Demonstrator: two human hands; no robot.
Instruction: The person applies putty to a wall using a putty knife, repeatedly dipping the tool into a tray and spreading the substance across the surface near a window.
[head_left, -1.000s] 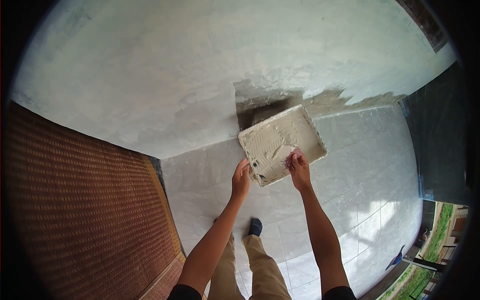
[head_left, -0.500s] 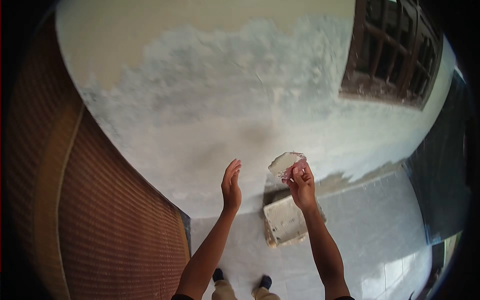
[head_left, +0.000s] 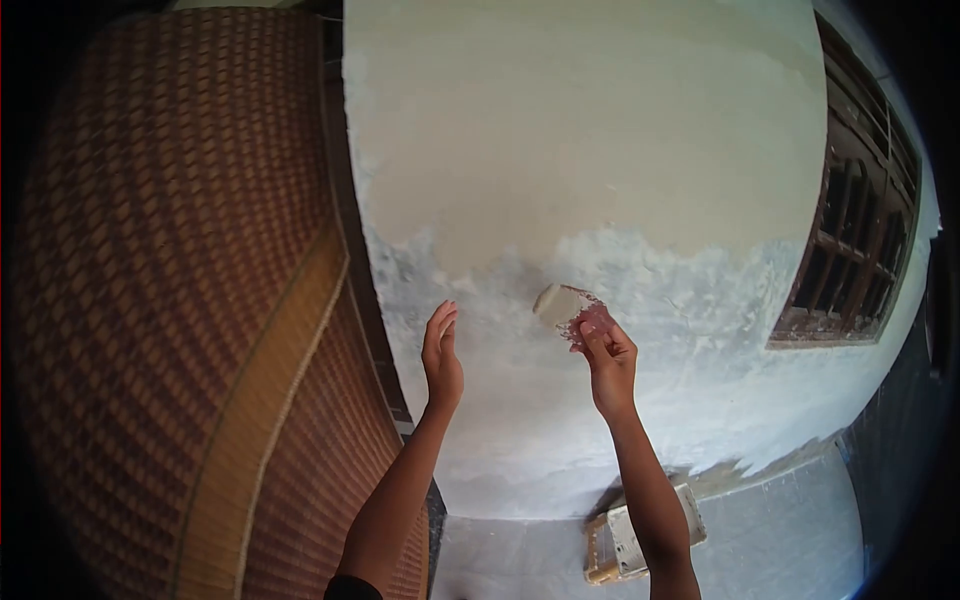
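Pinkish, the putty-smeared scraper juts up-left from the pinching right hand, the left hand unclenched.

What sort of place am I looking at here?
Probably a house porch or room under renovation: a wall partly coated, a barred window, and a filler-smeared tray on the floor side.

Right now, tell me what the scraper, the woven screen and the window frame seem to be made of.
Scraper: probably plastic, a thin, reddish sheet smeared with pale paste.
Woven screen: likely bamboo or similar plant strips, brown, judging by the crisscross weave.
Window frame: looks like dark brown wood, pale-specked below; painted metal remains possible.
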